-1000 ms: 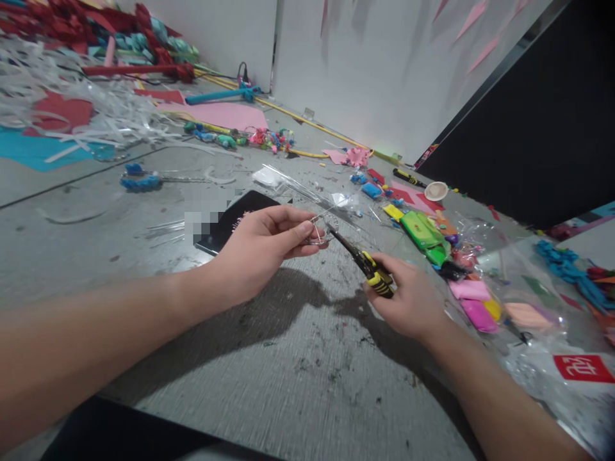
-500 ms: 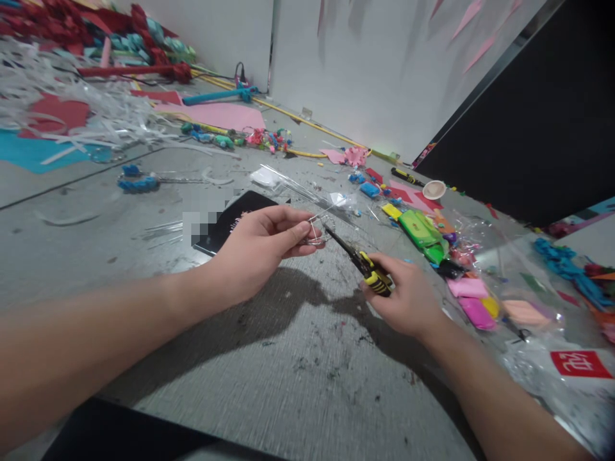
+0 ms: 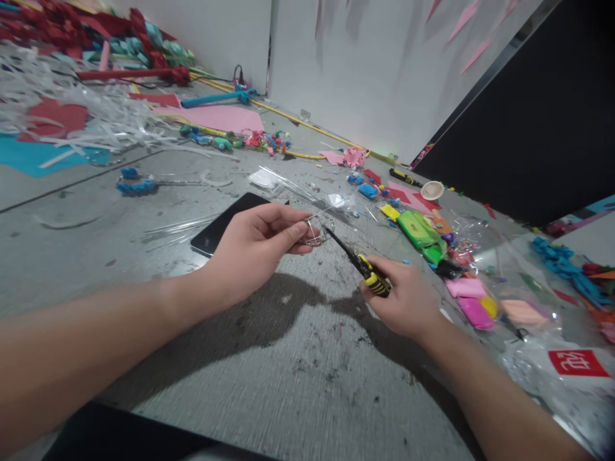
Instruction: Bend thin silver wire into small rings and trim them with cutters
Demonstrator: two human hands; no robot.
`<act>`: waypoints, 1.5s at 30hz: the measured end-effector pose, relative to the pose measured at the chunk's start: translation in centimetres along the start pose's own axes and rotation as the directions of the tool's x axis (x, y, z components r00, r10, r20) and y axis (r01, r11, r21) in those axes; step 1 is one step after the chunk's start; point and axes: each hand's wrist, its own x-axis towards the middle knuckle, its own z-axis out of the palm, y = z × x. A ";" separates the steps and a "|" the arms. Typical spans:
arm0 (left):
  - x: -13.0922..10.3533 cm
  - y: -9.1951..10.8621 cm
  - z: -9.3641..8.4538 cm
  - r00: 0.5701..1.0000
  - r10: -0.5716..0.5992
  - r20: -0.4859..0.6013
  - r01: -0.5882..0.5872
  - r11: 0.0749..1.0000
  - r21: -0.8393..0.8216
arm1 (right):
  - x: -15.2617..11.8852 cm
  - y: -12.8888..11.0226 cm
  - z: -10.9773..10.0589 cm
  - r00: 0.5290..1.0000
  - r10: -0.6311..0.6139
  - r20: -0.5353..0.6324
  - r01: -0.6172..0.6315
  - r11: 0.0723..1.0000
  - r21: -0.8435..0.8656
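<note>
Between its thumb and fingers, my left hand (image 3: 266, 246) pinches a small bent piece of silvery wire (image 3: 314, 234). Part of the wire is hidden behind the fingers. My right hand (image 3: 406, 291) is wrapped round the black and yellow handles of needle-nose pliers (image 3: 368, 272). The pliers' dark jaws point up and left, close to the wire; whether they touch it I cannot tell. Behind my left wrist lies a black tablet or phone (image 3: 225, 221) with a dark screen. Thin straight wires (image 3: 175, 227) stick out at its left, and more wires (image 3: 293, 186) lie beyond my left hand.
Colourful clay packs (image 3: 418, 230) and a clear plastic bag (image 3: 571, 365) lie on the right. A blue fuzzy wire piece (image 3: 137, 186) is at left. White paper strips (image 3: 110, 102) heap up at far left. A white wall (image 3: 346, 83) stands behind.
The device's screen showed small pinkish writing before and is dark now. Both hands have stayed nearly still, with the wire and the pliers held as before.
</note>
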 end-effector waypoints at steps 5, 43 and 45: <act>-0.3 0.2 -0.1 0.996 0.087 -0.007 -0.086 0.990 0.110 | -0.1 -0.1 0.0 1.000 0.021 0.019 -0.021 1.000 0.011; -0.1 0.5 -0.4 0.973 0.212 0.086 -0.222 0.786 0.577 | -0.7 0.1 -0.5 0.943 -0.253 -0.216 0.062 0.773 -0.631; 0.0 0.4 -0.5 0.975 0.208 0.082 -0.215 0.775 0.595 | -0.7 0.2 -0.5 0.941 -0.252 -0.228 0.053 0.771 -0.634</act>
